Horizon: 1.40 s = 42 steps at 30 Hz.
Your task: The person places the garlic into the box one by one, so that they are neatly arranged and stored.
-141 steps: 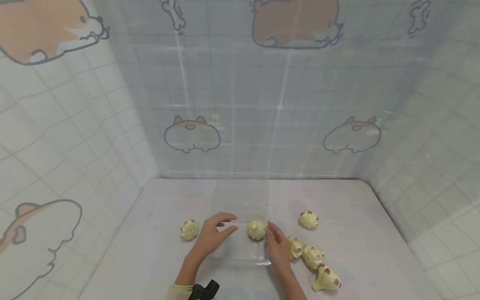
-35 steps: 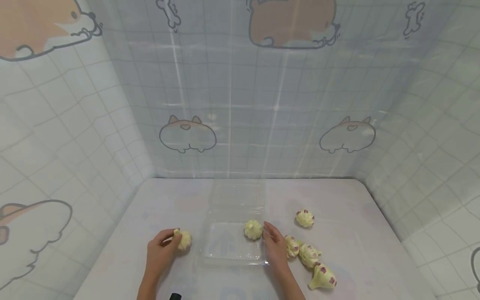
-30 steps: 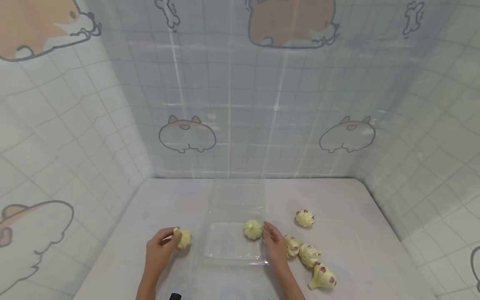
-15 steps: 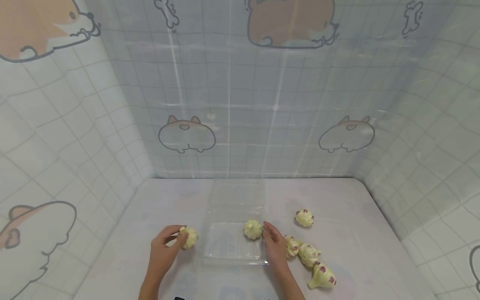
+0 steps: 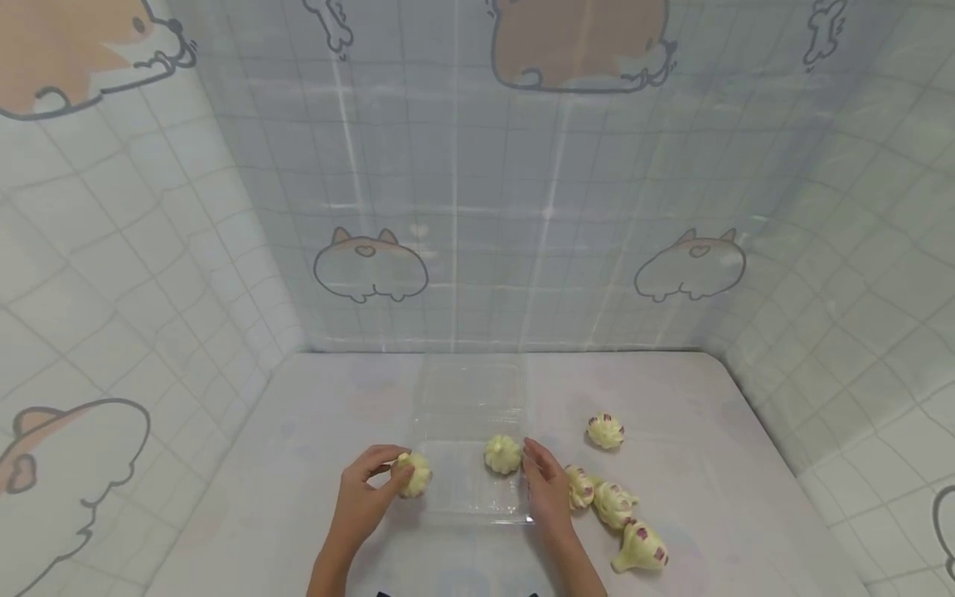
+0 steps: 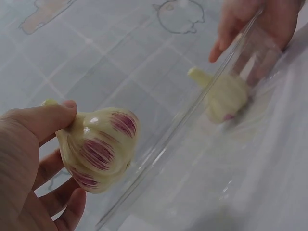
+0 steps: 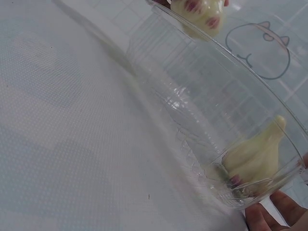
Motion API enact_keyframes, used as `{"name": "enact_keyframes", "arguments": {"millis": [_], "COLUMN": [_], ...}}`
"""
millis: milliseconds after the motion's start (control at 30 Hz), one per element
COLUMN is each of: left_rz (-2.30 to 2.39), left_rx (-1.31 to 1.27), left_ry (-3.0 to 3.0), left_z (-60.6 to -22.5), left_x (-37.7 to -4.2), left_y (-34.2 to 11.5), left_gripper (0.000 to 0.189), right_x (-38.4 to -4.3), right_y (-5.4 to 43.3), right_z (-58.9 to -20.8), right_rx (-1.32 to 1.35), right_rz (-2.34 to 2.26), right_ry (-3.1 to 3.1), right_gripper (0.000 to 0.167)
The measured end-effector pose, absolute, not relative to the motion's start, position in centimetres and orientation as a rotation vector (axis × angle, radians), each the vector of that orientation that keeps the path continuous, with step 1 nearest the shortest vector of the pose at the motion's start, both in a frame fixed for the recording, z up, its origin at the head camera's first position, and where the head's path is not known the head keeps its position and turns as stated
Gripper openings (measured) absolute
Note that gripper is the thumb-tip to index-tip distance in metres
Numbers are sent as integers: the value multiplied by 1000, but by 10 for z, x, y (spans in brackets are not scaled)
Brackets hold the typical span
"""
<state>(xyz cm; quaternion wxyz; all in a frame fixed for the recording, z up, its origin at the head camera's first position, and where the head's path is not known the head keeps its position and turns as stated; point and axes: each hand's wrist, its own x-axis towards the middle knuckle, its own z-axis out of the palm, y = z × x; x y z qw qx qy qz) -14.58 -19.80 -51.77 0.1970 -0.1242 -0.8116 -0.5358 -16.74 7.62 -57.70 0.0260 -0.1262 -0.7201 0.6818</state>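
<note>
My left hand (image 5: 366,496) pinches a garlic bulb (image 5: 416,476) by its stem between thumb and fingers, just at the left side of a clear plastic box (image 5: 477,521). In the left wrist view this bulb (image 6: 101,149) shows purple streaks and hangs beside the box's rim (image 6: 159,151). Another garlic bulb (image 5: 503,454) stands stem up inside the box at its right end, seen through the wall in the right wrist view. My right hand (image 5: 550,493) rests against the box's right side, its fingers (image 7: 269,219) fairly straight along the outer wall.
The box's clear lid (image 5: 473,383) lies folded back behind it. Right of my right hand several more garlic bulbs lie on the pale table: one farther back (image 5: 606,431), the others in a slanting row (image 5: 615,504). A tile-patterned sheet (image 5: 477,207) encloses the back and sides.
My left hand has left the box, taken the garlic bulb from the table at left, and carried it rightward to the box's left edge. The right hand has stayed at the box.
</note>
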Motion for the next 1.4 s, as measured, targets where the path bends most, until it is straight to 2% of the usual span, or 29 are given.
{"name": "enact_keyframes", "arguments": {"millis": [133, 400, 733, 933, 1033, 1267, 1400], "left_rz": [-1566, -1597, -1555, -1601, -1629, -1650, -1679], "left_rx": [-362, -381, -419, -404, -417, -472, -481], "left_ry": [-2277, -2285, -2314, -2354, -2369, -2382, -2376], "left_z": [-532, -538, -505, -500, -504, -543, -545], "left_x": [-155, -159, -147, -146, -147, -163, -164], "left_y": [-191, -176, -154, -144, -139, -134, -130], "left_gripper": [21, 18, 19, 17, 18, 20, 20], "right_x": [-169, -167, -168, -169, -169, -170, -170], "right_y": [76, 76, 78, 78, 78, 77, 76], "right_z": [-576, -577, -582, -584, -584, -580, -580], "right_rx": [-388, -370, -326, -308, -325, -390, -399], "right_rz": [2094, 2105, 2059, 2058, 2070, 2050, 2041], "right_ry": [-2219, -2213, -2214, -2202, -2201, -2226, -2232], "right_gripper": [34, 34, 32, 33, 33, 31, 31]}}
